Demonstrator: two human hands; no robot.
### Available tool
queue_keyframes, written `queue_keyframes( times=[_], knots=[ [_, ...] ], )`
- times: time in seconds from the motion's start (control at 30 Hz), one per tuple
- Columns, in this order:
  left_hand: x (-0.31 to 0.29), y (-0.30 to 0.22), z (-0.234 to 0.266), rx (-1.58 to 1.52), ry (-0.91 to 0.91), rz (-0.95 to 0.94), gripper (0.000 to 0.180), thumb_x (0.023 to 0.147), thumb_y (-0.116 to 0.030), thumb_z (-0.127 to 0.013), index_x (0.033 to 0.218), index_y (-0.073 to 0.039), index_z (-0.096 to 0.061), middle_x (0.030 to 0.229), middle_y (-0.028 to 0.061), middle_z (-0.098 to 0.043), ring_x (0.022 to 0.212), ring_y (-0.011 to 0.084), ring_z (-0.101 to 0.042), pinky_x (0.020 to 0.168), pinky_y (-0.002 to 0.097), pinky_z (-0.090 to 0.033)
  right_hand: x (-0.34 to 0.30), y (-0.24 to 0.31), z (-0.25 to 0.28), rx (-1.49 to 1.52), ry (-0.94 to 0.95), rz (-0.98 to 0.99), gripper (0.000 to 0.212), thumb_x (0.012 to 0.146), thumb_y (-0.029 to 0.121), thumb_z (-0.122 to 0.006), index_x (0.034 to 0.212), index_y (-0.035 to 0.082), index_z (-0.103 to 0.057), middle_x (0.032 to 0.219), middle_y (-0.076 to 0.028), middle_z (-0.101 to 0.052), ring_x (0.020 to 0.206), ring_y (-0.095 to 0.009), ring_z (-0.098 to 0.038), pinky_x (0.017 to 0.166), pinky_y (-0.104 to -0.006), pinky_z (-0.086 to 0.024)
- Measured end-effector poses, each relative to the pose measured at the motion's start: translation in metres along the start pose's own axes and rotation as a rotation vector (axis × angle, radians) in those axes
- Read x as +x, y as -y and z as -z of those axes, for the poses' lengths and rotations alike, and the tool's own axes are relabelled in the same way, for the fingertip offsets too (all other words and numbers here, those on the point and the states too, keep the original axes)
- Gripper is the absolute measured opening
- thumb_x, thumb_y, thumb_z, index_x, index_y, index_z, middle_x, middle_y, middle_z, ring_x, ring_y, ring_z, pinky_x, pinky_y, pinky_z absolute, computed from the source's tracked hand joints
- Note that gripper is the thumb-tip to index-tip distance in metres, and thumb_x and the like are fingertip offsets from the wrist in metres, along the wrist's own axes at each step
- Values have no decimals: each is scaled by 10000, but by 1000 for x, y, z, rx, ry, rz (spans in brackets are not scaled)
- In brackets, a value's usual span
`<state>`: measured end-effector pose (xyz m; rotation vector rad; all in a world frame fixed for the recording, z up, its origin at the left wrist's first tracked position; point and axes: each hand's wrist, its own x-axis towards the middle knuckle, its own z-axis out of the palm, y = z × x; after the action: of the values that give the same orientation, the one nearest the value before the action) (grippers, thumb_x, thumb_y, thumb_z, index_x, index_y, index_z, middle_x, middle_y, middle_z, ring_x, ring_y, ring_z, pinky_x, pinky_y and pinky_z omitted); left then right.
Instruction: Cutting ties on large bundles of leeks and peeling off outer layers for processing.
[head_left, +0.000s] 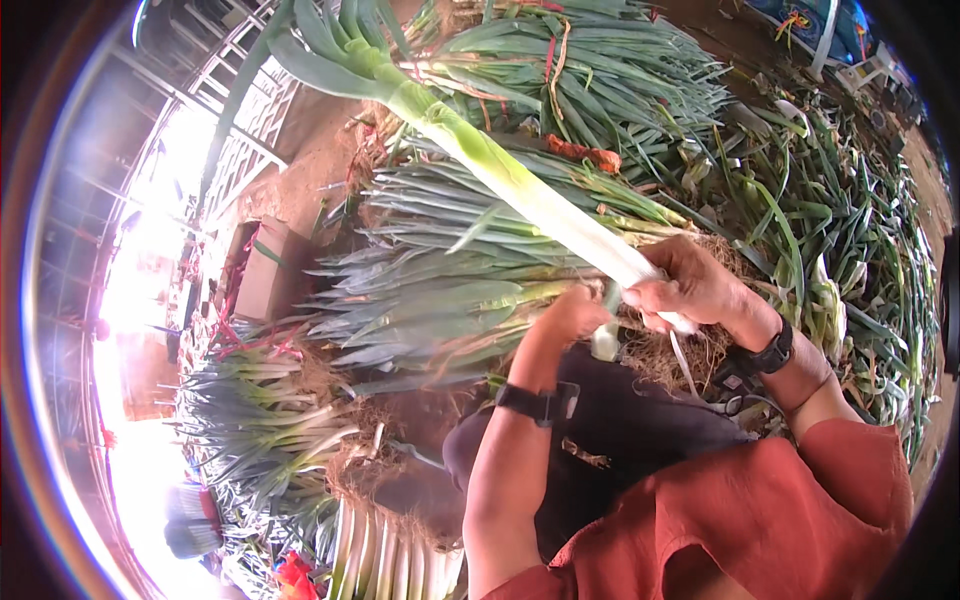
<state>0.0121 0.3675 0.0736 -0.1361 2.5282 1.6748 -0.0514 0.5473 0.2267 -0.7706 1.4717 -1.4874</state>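
A long leek (pixel 530 195) slants across the view, its green leaves fanned out at the upper left and its white end toward me. My right hand (pixel 685 283) is closed round the white shank near the root end. Just left of it, my left hand (pixel 577 312) is closed, with a pale green leaf strip (pixel 606 340) hanging at its fingertips. A thin white strand (pixel 684 366) dangles below my right hand. Beneath the leek lies a wide heap of leeks (pixel 430 270), their green tops pointing left.
Tied leeks (pixel 590 70) lie at the far side. Stripped leaves (pixel 850 240) are piled on the right. More leeks with roots (pixel 260 420) lie at the left, white shanks (pixel 385 560) at the near edge. A cardboard box (pixel 270 270) stands near a white metal frame (pixel 235 110).
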Motion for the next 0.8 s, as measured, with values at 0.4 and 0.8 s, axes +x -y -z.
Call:
queue_keyframes(
  times=[0.4, 0.8],
  knots=[
    [-4, -76, 54, -945, -775, 30, 327, 839, -137, -614, 1054, 97, -540, 933, 145, -601, 819, 232, -622, 736, 346, -542, -1, -53, -5, -787, -374, -29, 304, 700, 256, -683, 867, 7, -637, 660, -155, -604, 581, -247, -611, 570, -350, -474],
    [-5, -75, 57, -781, -778, 56, 259, 807, -195, -663, 877, 42, -586, 818, 91, -615, 709, 171, -603, 684, 314, -517, -1, -52, -2, -659, -334, -93, 295, 720, 267, -659, 844, 0, -635, 665, -168, -603, 576, -240, -609, 560, -340, -479]
  ],
)
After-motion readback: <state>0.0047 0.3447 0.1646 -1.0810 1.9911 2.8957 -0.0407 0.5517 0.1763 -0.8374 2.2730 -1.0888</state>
